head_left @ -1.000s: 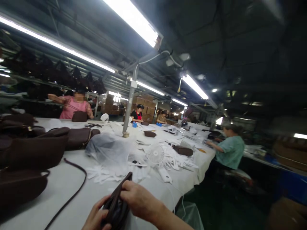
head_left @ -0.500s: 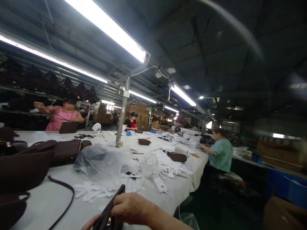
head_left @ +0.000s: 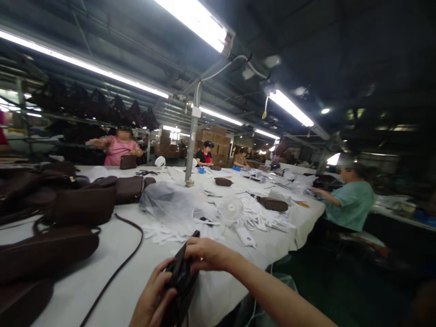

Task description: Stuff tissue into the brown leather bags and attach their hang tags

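A dark brown bag [head_left: 182, 290] is held on edge at the bottom middle, its opening facing me. My left hand [head_left: 158, 290] grips its near left side, thumb over the rim and fingers along the outer wall. At the far upper corner, my right hand [head_left: 204, 253] pinches the bag's edge with its fingers curled. What lies inside the bag is too dark to make out. A thin brown strap [head_left: 127, 256] runs over the white tabletop [head_left: 112, 277] to the left of my hands.
Several brown bags [head_left: 85, 204] pile up on the left. Past my hands lie clear plastic [head_left: 166, 200], white cut-out pieces [head_left: 160, 234] and a white fan [head_left: 231, 209]. A metal post [head_left: 192, 145] rises from the table. Co-workers sit around, one in green [head_left: 354, 204] at right.
My view has swung left and down, so the bag and both hands show more fully. My left hand, barely visible before, now shows gripping the bag's side.
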Motion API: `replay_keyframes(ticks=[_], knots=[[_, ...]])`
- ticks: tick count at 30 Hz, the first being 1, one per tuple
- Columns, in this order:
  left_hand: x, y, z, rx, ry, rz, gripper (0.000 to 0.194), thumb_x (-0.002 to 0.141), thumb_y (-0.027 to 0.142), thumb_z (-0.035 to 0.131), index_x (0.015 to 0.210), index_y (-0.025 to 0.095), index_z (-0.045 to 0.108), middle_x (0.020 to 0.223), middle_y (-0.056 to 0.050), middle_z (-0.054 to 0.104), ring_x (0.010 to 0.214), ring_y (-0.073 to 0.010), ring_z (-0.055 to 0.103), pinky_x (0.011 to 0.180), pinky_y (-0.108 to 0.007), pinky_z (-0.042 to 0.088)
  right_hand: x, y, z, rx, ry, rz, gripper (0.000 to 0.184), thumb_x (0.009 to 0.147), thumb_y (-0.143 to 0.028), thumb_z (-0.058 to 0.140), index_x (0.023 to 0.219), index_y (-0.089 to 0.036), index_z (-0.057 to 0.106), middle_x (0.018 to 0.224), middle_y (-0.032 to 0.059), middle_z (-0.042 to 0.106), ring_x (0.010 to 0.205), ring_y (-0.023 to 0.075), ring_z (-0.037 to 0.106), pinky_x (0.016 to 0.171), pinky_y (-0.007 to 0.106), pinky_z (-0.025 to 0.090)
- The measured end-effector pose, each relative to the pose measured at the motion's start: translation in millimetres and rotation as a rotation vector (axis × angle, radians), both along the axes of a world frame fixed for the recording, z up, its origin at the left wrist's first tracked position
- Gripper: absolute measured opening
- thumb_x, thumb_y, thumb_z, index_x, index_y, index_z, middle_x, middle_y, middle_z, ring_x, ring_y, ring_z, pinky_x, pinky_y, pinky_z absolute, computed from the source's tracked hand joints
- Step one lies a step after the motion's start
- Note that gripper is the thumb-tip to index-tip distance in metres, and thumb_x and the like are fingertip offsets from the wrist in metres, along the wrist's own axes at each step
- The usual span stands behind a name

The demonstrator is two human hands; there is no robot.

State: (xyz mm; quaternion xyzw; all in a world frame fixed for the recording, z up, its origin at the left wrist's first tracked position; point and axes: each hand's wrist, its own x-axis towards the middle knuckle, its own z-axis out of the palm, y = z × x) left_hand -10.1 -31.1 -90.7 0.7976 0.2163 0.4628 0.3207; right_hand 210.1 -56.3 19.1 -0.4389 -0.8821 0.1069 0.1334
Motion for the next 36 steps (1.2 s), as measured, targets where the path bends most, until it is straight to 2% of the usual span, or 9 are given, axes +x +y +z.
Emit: replay_keyframes(ticks=[3, 6, 8, 14, 21, 24, 27, 30, 36], knots=[[0.3, -5.6, 2.4, -0.068, 0.025, 0.016, 0.024, 0.091, 0.039, 0.049, 0.097, 0.025, 0.068, 0.135, -0.010, 0.056, 0.124, -0.0271, 0.054, 0.102, -0.040, 0.048, 3.3, 6.1, 2.1, -0.140, 0.153, -0.014, 0.019, 0.080, -0.031, 0.073, 0.090, -0.017, 0.065, 0.095, 0.0018, 0.057, 0.075, 0.0110, 0.058, 0.069, 0.021, 0.049], [0.1, -8.4, 7.0, -0.092, 0.004, 0.017, 0.022, 0.090, 0.037, 0.050, 0.096, 0.024, 0.067, 0.133, -0.010, 0.056, 0.123, -0.0273, 0.055, 0.102, -0.041, 0.048, -0.8, 7.7, -0.4, -0.142, 0.192, -0.087, 0.024, 0.075, -0.033, 0.078, 0.088, -0.017, 0.065, 0.091, 0.0007, 0.055, 0.074, 0.0111, 0.056, 0.067, 0.021, 0.047], [0.0, -9.0, 9.3, -0.095, -0.013, 0.015, 0.021, 0.090, 0.036, 0.051, 0.096, 0.024, 0.067, 0.132, -0.010, 0.057, 0.122, -0.0272, 0.055, 0.102, -0.041, 0.047, -6.2, 6.2, -2.9, -0.083, 0.154, -0.137, 0.031, 0.070, -0.035, 0.081, 0.088, -0.017, 0.064, 0.089, 0.0007, 0.054, 0.075, 0.0124, 0.054, 0.068, 0.022, 0.046], [1.7, -8.6, 8.2, -0.093, -0.030, 0.029, 0.019, 0.089, 0.034, 0.052, 0.095, 0.025, 0.067, 0.132, -0.009, 0.056, 0.123, -0.0270, 0.054, 0.102, -0.040, 0.048, -23.3, 1.9, -8.7, 0.054, 0.049, -0.252, 0.018, 0.077, -0.029, 0.073, 0.083, -0.016, 0.062, 0.083, 0.0009, 0.054, 0.074, 0.0132, 0.050, 0.069, 0.024, 0.041], [2.8, -11.4, 8.7, -0.113, -0.025, 0.030, 0.021, 0.091, 0.037, 0.049, 0.096, 0.023, 0.065, 0.133, -0.011, 0.055, 0.124, -0.0265, 0.053, 0.103, -0.040, 0.046, -32.4, 9.4, 3.9, -0.067, -0.084, -0.373, 0.011, 0.072, -0.022, 0.071, 0.079, -0.015, 0.066, 0.079, 0.0019, 0.060, 0.075, 0.0143, 0.054, 0.066, 0.023, 0.039], [2.9, -12.6, 10.6, -0.121, -0.027, 0.025, 0.021, 0.090, 0.036, 0.050, 0.096, 0.023, 0.065, 0.133, -0.010, 0.055, 0.124, -0.0268, 0.053, 0.102, -0.039, 0.047, -44.8, 7.3, 17.7, -0.139, -0.180, -0.457, 0.015, 0.073, -0.021, 0.064, 0.085, -0.013, 0.069, 0.083, 0.0079, 0.067, 0.076, 0.0185, 0.062, 0.060, 0.024, 0.041], [3.3, -13.0, 10.9, -0.119, -0.031, 0.024, 0.021, 0.090, 0.035, 0.050, 0.097, 0.024, 0.066, 0.132, -0.010, 0.056, 0.123, -0.0268, 0.053, 0.103, -0.040, 0.046, -61.8, 4.3, 28.9, -0.175, -0.332, -0.549, 0.038, 0.070, -0.023, 0.064, 0.102, -0.004, 0.067, 0.103, 0.0216, 0.067, 0.082, 0.0273, 0.067, 0.057, 0.027, 0.044], [3.2, -12.4, 9.7, -0.118, -0.029, 0.024, 0.022, 0.091, 0.034, 0.048, 0.098, 0.023, 0.066, 0.132, -0.011, 0.055, 0.123, -0.0268, 0.052, 0.103, -0.041, 0.046, -72.8, 5.5, 31.2, -0.238, -0.421, -0.527, 0.056, 0.064, -0.021, 0.068, 0.116, -0.001, 0.061, 0.115, 0.0271, 0.062, 0.089, 0.0312, 0.068, 0.060, 0.029, 0.049], [2.6, -11.6, 10.5, -0.140, -0.050, 0.015, 0.019, 0.091, 0.032, 0.048, 0.097, 0.022, 0.064, 0.131, -0.011, 0.056, 0.122, -0.0260, 0.053, 0.104, -0.042, 0.044, -68.0, 13.7, 18.1, -0.104, -0.342, -0.522, 0.037, 0.068, -0.010, 0.061, 0.103, -0.004, 0.068, 0.105, 0.0253, 0.067, 0.093, 0.0350, 0.067, 0.070, 0.036, 0.050]])
